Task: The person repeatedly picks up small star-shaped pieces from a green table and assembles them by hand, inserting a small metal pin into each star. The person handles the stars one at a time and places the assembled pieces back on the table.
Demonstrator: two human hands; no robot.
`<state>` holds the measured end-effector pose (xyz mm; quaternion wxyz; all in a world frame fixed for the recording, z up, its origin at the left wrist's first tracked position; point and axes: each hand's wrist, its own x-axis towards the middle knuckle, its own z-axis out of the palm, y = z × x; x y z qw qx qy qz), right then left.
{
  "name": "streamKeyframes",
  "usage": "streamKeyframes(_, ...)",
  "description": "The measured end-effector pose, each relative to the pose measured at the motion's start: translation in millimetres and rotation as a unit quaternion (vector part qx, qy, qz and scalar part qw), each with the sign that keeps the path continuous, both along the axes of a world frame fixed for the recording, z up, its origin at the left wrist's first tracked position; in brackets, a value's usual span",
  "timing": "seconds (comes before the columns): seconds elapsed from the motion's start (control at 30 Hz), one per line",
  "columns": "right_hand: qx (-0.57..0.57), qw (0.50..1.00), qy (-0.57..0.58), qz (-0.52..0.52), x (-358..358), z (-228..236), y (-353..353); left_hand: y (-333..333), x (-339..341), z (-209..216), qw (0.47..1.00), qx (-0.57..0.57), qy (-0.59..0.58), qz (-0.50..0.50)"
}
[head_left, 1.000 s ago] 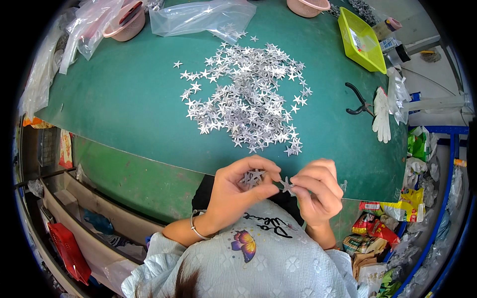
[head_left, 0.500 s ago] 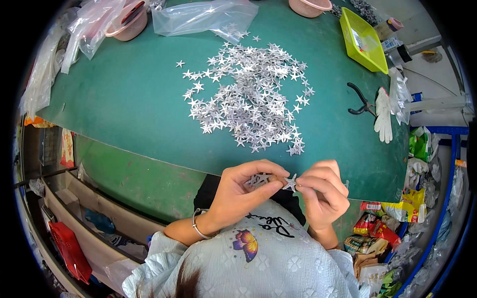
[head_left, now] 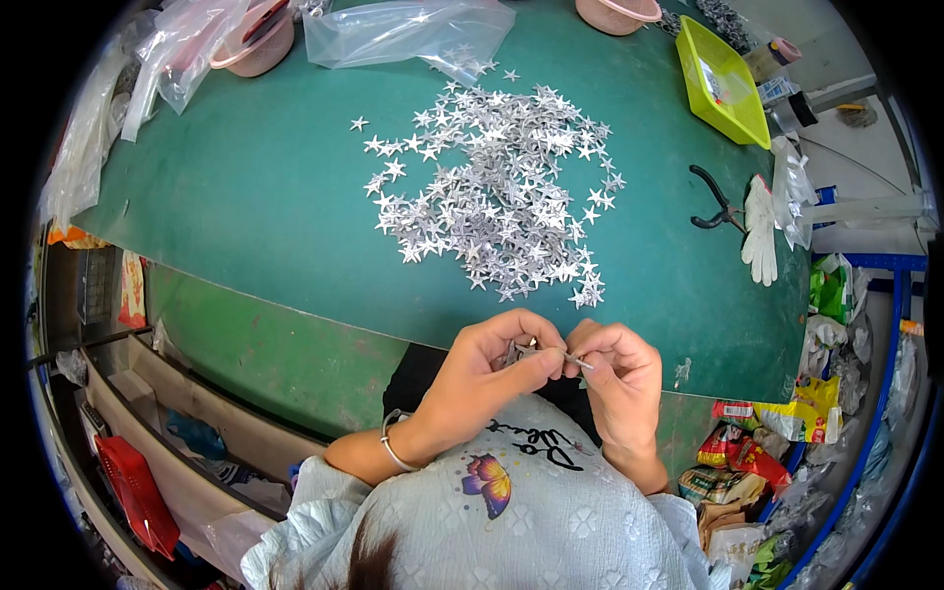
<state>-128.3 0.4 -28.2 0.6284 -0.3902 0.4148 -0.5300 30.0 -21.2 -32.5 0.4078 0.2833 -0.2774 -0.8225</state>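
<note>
Close to my body, at the near table edge, my two hands meet fingertip to fingertip. My left hand point(head_left: 500, 366) is curled around a few small silver starfish-shaped pieces point(head_left: 521, 351), partly hidden in the palm. Between its thumb and forefinger and the fingers of my right hand point(head_left: 621, 379) is one silver star piece point(head_left: 579, 361), seen nearly edge-on. Both hands are closed on it. Beyond them a large heap of silver star pieces point(head_left: 497, 187) spreads over the green tabletop point(head_left: 265, 216), with a few strays around it.
Black-handled pliers point(head_left: 718, 202) and a white glove point(head_left: 759, 231) lie at the right. A yellow-green basket point(head_left: 723, 84) stands at the far right. A clear plastic bag point(head_left: 403, 37) and pink bowls point(head_left: 258, 51) sit along the back. Shelving point(head_left: 197, 413) is at the lower left.
My right hand has moved inward and its fingers have closed nearer to the left fingertips. The star piece between them has turned from flat view to nearly edge-on.
</note>
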Motion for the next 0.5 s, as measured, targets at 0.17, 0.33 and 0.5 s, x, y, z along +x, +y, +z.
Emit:
streamKeyframes(0.17,0.045,0.997,-0.071,-0.005,3.4,-3.9,2.8,1.2,-0.7,-1.3,1.000,0.018,-0.012,0.005)
streamKeyframes(0.33,0.118,0.973,-0.197,0.000,4.9,-3.3,0.1,-0.4,-0.3,-0.5,0.999,0.038,0.011,-0.003)
streamKeyframes(0.5,0.052,0.988,-0.140,-0.032,11.3,-1.8,0.7,0.8,-0.5,-4.0,0.999,0.031,0.005,0.005)
